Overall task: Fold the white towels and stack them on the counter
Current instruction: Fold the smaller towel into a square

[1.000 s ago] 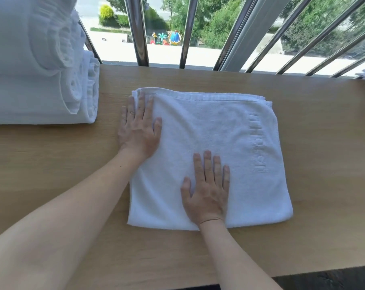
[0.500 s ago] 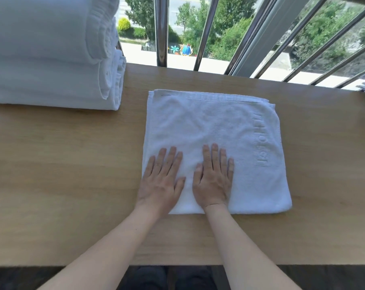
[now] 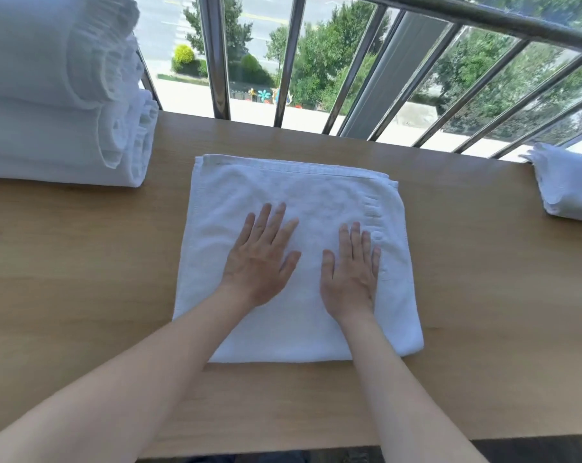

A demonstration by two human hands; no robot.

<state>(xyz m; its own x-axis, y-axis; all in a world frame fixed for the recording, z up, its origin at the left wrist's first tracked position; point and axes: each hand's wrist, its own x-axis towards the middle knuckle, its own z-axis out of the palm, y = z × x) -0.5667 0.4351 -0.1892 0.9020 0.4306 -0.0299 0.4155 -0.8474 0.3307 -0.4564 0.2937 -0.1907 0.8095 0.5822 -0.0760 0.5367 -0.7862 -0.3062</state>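
A light wooden worktop point(image 3: 82, 279) runs beneath a window fitted with metal bars point(image 3: 216, 61), with trees beyond. The folded white towel point(image 3: 299, 188) lies flat at the middle of the worktop, roughly square, with a band of raised lettering near its right edge. Both hands rest on it palm down, the left hand point(image 3: 259, 259) and the right hand point(image 3: 351, 272) side by side on its near half. Their fingers are straight and slightly spread, and they grip nothing. By its look the terry cloth is judged soft, light and limp, and unlikely to slide on the wood. It would sag if lifted at one point, so it is best taken at two corners of one edge, or carried on flat hands beneath the bundle. A stack of rolled white towels point(image 3: 55, 135) stands at the far left, well apart. Another white towel point(image 3: 570, 195) lies at the far right. No container is in view; all the towels sit directly on the worktop.
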